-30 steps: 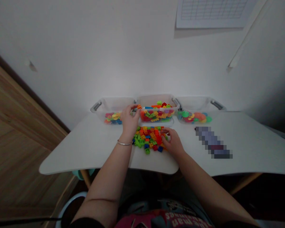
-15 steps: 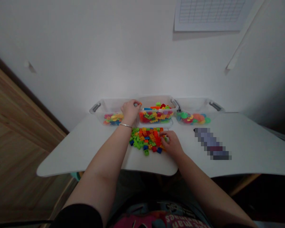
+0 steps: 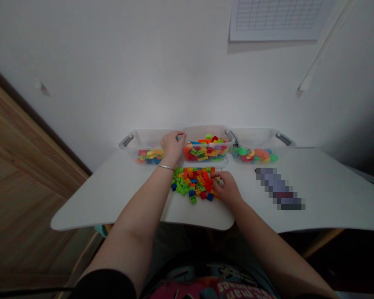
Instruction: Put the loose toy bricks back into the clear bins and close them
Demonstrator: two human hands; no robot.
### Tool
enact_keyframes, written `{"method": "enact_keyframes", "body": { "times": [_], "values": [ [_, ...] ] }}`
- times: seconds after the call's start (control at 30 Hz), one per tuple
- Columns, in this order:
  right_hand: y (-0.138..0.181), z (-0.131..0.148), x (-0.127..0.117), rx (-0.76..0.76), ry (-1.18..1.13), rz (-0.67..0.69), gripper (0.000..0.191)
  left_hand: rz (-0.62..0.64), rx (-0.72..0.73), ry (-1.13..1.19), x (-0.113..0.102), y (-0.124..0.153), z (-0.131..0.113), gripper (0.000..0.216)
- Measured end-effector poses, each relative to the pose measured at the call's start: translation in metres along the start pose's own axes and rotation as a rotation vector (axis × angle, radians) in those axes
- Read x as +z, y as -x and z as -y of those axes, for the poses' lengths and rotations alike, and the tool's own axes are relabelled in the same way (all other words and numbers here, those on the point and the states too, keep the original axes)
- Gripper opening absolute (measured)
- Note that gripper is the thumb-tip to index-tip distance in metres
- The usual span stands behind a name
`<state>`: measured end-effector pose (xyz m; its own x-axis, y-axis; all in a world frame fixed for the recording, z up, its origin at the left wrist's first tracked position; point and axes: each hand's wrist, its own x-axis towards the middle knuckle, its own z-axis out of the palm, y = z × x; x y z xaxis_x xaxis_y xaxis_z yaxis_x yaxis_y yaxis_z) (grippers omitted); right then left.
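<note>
Holding the left hand [image 3: 173, 146] at the left end of the middle bin [image 3: 205, 132], nearly pinching fingertips; being unable to tell whether gripping anything. Loosely curling the right hand [image 3: 227, 189] at the loose bricks [image 3: 193, 182] heaped before that bin, also obscuring any grip. Partly blocking the left bin [image 3: 152, 136]; facing the right bin [image 3: 255, 137] and a pixelated object [image 3: 279, 189].

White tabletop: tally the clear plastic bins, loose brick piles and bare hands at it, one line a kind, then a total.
Clear, open plastic bins: 3 (left bin, middle bin, right bin)
Loose pile of multicoloured plastic bricks: 1, its bricks overlapping too much to count singly
Bare hands: 2 (left hand, right hand)
Total: 6
</note>
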<state>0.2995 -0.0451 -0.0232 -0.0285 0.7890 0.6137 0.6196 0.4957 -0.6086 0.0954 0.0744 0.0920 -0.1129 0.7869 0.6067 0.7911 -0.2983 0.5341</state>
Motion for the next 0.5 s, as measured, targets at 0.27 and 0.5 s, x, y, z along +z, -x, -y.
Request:
{"method": "enact_keyframes", "body": {
  "times": [0.27, 0.5],
  "values": [
    [0.001, -0.003, 0.001, 0.054, 0.016, -0.008, 0.015, 0.096, 0.054, 0.364, -0.018, 0.067, -0.008, 0.021],
    [0.001, -0.005, 0.002, 0.074, 0.014, -0.006, 0.015, 0.439, 0.116, -0.040, -0.019, 0.111, 0.013, 0.021]
  ]
}}
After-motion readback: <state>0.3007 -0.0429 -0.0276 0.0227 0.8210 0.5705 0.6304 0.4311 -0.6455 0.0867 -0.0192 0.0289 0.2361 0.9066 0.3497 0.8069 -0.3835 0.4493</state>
